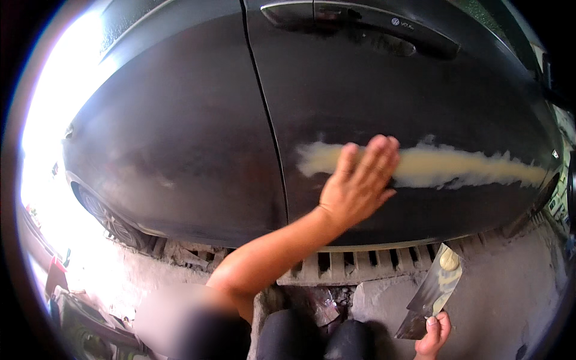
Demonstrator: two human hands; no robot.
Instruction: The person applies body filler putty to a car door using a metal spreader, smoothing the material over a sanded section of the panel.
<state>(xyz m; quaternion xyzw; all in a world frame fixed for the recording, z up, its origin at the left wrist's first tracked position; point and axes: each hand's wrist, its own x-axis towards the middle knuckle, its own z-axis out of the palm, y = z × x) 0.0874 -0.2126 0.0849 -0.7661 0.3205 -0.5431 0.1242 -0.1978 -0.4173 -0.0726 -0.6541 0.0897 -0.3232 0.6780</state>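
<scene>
My left hand [355, 189] lies over the filler strip on a dark car door [384, 96], fingers stretched and slightly blurred; whether the whole palm touches cannot be told. This pale yellow body filler [462, 167] runs lengthwise along the door, with ragged, whitish sanded edges. At the lower right, my right hand [433, 337] pinches a flat metal putty spreader [433, 288] between thumb and fingers. A round dab of filler [449, 260] and pale smears sit near the spreader's far end. A darker piece by my fingers may be a second blade.
A door handle [384, 27] juts out above. The door seam [264, 108] divides this door from the panel on the left, which has a wheel [111, 219] below. Slotted grating [348, 267] runs under the sill, beside the concrete floor [498, 288]. My knees [291, 336] are at the bottom.
</scene>
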